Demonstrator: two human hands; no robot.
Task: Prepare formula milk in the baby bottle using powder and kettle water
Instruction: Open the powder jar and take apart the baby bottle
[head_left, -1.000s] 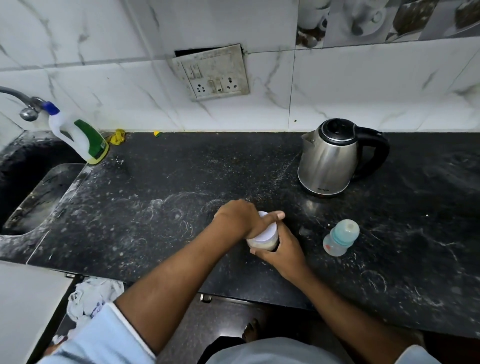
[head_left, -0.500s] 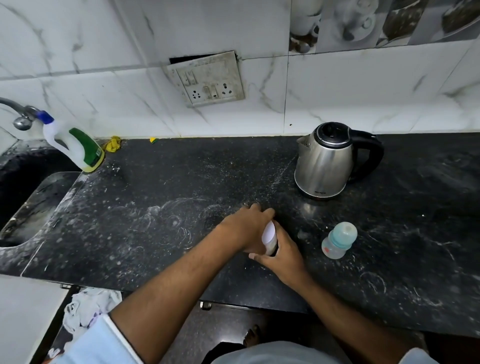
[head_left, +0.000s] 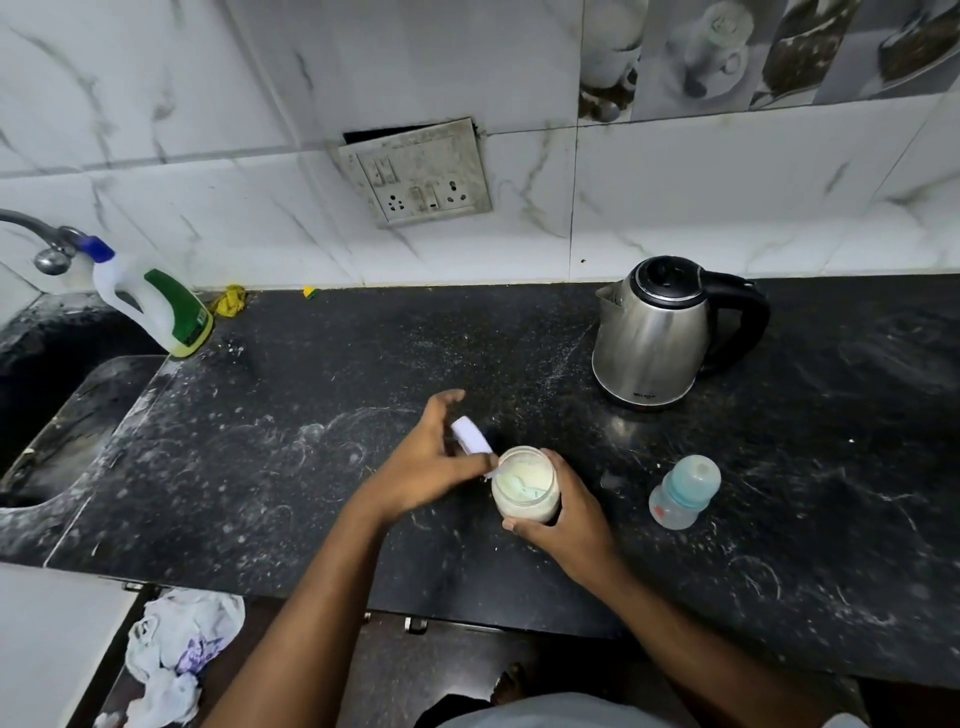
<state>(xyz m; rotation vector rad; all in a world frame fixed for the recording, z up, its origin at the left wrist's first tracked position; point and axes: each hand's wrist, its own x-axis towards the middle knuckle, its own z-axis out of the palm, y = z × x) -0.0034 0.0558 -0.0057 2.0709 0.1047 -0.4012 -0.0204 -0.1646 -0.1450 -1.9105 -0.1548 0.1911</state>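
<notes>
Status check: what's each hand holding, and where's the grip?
Right hand wraps the powder jar around its side. Left hand holds the white lid by its edge.

A white detergent bottle (head_left: 156, 306) with a blue cap and green label leans at the far left of the black bench (head_left: 311, 493), just under a metal tap (head_left: 44, 244) that reaches over the dark sink (head_left: 57, 395). A crumpled yellow scrap (head_left: 230, 300) lies just right of the bottle against the marble wall. A grimy switch-and-socket plate (head_left: 415, 174) hangs crooked on the wall. A crumpled white cloth (head_left: 176, 649) lies below the bench's near edge.
</notes>
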